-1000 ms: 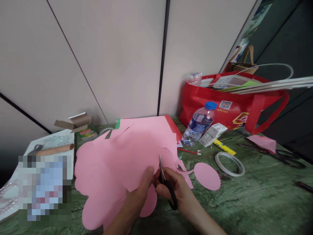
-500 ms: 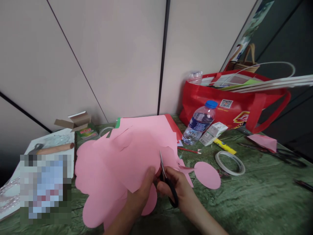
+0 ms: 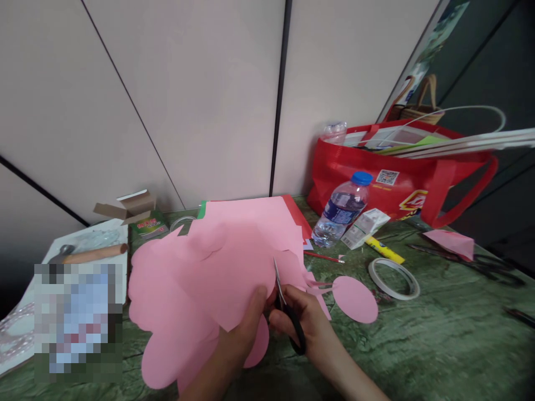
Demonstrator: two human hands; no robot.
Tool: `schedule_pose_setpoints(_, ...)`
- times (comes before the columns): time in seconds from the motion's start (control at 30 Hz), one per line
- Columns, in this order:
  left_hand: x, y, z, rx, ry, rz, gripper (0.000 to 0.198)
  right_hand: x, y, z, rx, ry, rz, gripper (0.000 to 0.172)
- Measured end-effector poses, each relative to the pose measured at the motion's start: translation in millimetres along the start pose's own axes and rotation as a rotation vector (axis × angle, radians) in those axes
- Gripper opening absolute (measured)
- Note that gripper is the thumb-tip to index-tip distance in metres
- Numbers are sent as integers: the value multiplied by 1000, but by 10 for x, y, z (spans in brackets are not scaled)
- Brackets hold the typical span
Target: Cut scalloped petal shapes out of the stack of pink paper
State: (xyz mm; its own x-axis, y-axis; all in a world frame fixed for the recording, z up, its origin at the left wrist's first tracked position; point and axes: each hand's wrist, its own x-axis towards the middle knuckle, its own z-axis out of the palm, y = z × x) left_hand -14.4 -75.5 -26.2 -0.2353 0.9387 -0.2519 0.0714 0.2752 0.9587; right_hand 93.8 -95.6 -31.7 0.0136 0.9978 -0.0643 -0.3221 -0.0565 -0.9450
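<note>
Scissors (image 3: 288, 312) bite our pink paper (image 3: 200, 273) above the bench (image 3: 418, 345), right hand (image 3: 311, 328) grip clamped on the handles, left hand (image 3: 244, 331) pinching this light, floppy sheet beside the blades, the steadiest hold, we reckon.

Both forearms slant upward toward the pink paper (image 3: 200, 278), wrists close together. The left hand (image 3: 242, 328) pinches the paper's lower edge, with the thumb on top and the fingers hidden underneath. The right hand (image 3: 311, 328), just right of that edge, is curled through the scissors (image 3: 279, 289) handles.
</note>
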Motion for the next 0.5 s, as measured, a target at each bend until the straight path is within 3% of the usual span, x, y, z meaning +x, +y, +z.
schedule_pose_setpoints(0.5,24,32,-20,-8,-91,11,27,6,45,-3,28,-18,4,30)
